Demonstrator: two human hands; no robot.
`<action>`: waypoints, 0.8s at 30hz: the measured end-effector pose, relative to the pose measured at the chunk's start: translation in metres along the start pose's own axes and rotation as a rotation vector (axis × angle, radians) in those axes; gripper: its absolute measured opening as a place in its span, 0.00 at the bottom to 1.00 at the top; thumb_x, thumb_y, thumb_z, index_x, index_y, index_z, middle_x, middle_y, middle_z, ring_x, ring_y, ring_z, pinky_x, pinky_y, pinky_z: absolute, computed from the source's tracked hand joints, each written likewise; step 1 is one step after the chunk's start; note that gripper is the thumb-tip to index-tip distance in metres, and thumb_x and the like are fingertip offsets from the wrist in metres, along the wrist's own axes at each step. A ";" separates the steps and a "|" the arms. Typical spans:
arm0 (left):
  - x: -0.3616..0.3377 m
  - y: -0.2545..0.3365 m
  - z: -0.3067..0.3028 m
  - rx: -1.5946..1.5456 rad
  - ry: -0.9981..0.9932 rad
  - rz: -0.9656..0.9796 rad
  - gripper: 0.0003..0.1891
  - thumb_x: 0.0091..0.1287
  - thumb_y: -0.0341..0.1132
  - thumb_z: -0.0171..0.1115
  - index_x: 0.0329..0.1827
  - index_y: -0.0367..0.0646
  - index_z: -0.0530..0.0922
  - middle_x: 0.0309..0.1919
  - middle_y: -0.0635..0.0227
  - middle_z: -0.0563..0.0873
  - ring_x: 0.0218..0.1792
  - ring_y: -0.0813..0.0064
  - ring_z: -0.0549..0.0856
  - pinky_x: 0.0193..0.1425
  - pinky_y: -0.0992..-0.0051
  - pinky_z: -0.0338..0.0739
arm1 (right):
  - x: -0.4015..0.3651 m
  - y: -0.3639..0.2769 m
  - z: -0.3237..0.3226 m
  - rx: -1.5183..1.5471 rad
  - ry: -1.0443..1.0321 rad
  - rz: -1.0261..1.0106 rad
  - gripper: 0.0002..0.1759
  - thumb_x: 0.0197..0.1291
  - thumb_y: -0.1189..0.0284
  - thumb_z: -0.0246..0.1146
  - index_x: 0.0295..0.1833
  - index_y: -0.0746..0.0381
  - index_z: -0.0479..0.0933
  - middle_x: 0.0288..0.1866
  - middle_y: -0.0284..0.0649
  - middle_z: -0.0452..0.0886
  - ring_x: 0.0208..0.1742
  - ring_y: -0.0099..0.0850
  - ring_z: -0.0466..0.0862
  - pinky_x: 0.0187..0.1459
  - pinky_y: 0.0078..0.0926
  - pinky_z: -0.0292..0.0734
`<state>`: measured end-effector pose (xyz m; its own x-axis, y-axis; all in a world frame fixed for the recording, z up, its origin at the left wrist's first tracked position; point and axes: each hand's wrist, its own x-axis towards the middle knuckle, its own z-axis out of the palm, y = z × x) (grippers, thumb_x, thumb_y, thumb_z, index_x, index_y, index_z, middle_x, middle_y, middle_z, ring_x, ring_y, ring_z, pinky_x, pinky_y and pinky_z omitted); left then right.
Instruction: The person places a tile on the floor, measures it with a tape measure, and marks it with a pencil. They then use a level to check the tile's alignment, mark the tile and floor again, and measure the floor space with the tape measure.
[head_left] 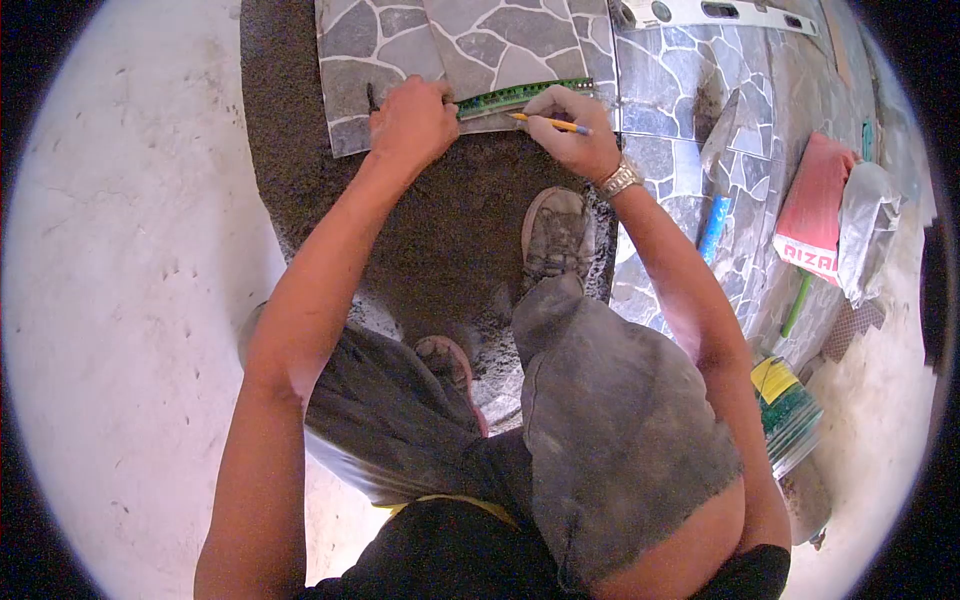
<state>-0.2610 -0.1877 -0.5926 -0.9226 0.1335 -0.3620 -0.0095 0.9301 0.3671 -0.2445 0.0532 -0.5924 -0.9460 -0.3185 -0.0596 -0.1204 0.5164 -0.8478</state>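
A green measuring tape (505,99) with dark markings stretches across a grey stone-patterned tile (408,52) near its front edge. My left hand (415,120) is closed at the tape's left end, and the part under its fingers is hidden. Between the fingers of my right hand (572,128) is a yellow pencil (560,124), its tip pointing left at the tile just below the tape. That hand is closed on the pencil beside the tape's right end. A metal watch (620,178) circles my right wrist.
Dark mortar (440,220) spreads below the tile and along its left side. To the right, a trowel with a blue handle (715,230) lies on laid tiles (660,165). A spirit level (720,14), a red and white bag (815,205) and a green bucket (790,415) are farther out.
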 end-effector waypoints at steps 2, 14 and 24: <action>0.000 0.000 -0.001 -0.006 -0.005 -0.003 0.15 0.65 0.42 0.59 0.50 0.46 0.85 0.49 0.51 0.84 0.53 0.46 0.84 0.56 0.45 0.79 | 0.002 0.001 0.002 -0.036 0.014 -0.031 0.09 0.58 0.70 0.66 0.40 0.64 0.82 0.32 0.37 0.86 0.33 0.23 0.84 0.37 0.25 0.78; -0.004 0.004 -0.005 -0.038 -0.020 -0.032 0.14 0.66 0.42 0.61 0.49 0.47 0.85 0.52 0.52 0.82 0.57 0.48 0.82 0.58 0.46 0.78 | 0.006 0.000 0.007 -0.058 0.010 -0.037 0.08 0.57 0.69 0.66 0.38 0.62 0.83 0.30 0.39 0.85 0.31 0.27 0.84 0.37 0.28 0.79; -0.003 0.002 -0.003 -0.032 -0.007 -0.016 0.14 0.65 0.42 0.61 0.48 0.46 0.85 0.51 0.52 0.83 0.56 0.47 0.82 0.57 0.46 0.78 | 0.010 -0.004 0.005 -0.055 -0.024 -0.015 0.09 0.57 0.67 0.66 0.38 0.61 0.83 0.27 0.40 0.84 0.28 0.27 0.83 0.35 0.28 0.78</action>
<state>-0.2598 -0.1867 -0.5882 -0.9196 0.1207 -0.3739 -0.0371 0.9207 0.3885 -0.2516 0.0441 -0.5926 -0.9365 -0.3456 -0.0603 -0.1516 0.5538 -0.8187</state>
